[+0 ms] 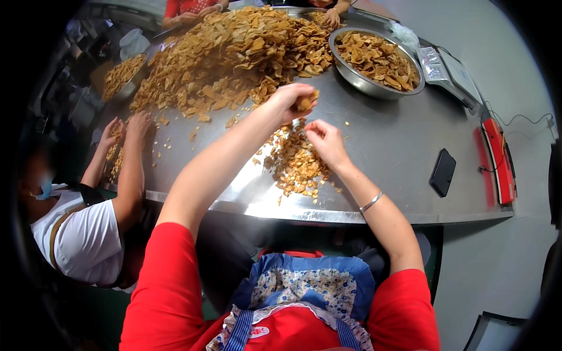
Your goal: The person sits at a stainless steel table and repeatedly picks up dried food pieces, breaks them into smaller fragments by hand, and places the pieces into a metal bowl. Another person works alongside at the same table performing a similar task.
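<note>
My left hand [294,102] is closed around several brown dried slices [307,102], held above the steel tabletop, a short way in front of the big heap. Just to its right and nearer to me is my right hand [329,143], its thumb and fingertips drawn together. Whatever they may pinch is too small to make out. Beneath both hands lies a small pile of golden-brown bits [300,165], much finer than the slices in the heap. Farther off, the large heap of dried slices [234,50] spreads across the table.
A steel bowl [358,79] of slices stands at the back right, beside a weighing scale [451,73]. A black phone [443,172] and a red box-like device [496,161] lie at right. Co-workers' hands [126,130] handle pieces at left; others work behind the heap. A second bowl [133,85] is far left.
</note>
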Tool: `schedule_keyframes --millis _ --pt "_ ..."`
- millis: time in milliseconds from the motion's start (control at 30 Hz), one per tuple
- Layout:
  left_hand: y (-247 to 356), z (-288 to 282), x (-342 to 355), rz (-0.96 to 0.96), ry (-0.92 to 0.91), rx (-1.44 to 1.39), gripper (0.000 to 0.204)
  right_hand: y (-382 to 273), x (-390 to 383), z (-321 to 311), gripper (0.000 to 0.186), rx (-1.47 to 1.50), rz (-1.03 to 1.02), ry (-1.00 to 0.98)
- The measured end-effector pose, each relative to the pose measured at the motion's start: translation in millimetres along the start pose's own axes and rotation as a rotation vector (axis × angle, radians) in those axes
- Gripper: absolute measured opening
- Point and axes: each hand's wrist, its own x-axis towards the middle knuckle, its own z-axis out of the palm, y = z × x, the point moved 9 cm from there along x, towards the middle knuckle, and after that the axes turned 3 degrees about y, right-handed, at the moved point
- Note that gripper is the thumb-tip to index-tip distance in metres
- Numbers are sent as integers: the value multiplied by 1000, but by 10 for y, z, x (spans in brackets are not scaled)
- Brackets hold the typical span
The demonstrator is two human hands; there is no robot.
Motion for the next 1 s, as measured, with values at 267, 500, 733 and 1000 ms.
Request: schedule_keyframes --millis 267,500,733,1000 --pt "923 1470 712 300 -85 21 94 -44 -121 108 12 -109 74 -54" --pt "710 580 616 284 102 165 35 -103 -9 -76 26 -121 114 44" --pt "121 -311 -365 181 191 206 17 224 194 -219 27 237 132 149" --pt "-523 -201 -776 267 -191 746 8 -242 379 121 24 381 35 22"
